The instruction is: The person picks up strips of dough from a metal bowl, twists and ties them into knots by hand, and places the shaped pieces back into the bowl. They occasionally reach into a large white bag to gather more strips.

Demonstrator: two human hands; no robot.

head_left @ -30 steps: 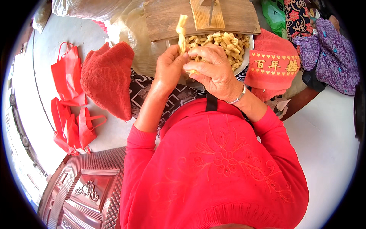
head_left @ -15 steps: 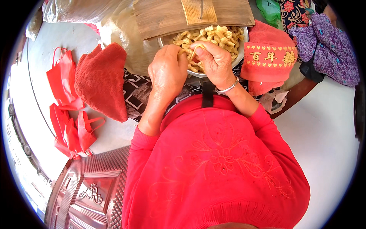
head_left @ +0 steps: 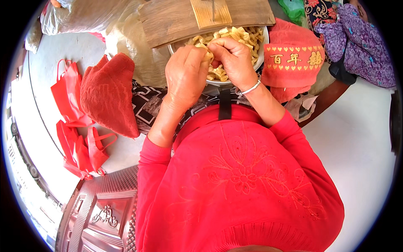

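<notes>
My left hand (head_left: 184, 77) and my right hand (head_left: 235, 63) meet over the near side of a round pale metal basin (head_left: 266, 42). Between their pinched fingertips is a yellow strip (head_left: 207, 54), which looks like tofu skin; my fingers cover most of it. The basin holds a heap of folded and knotted yellow pieces (head_left: 249, 37) of the same kind. A silvery bangle (head_left: 252, 87) circles my right wrist.
A wooden board (head_left: 161, 26) with a thin upright rod (head_left: 213, 10) lies across the basin's far edge. Red towels (head_left: 109, 94) (head_left: 289, 77) cover both knees. Red bags (head_left: 69, 92) lie on the left floor. Another person's purple-patterned leg (head_left: 365, 50) is at far right.
My right fingers have closed down toward the left ones, and the strip that stood up between them is now mostly hidden. The whole view has shifted slightly.
</notes>
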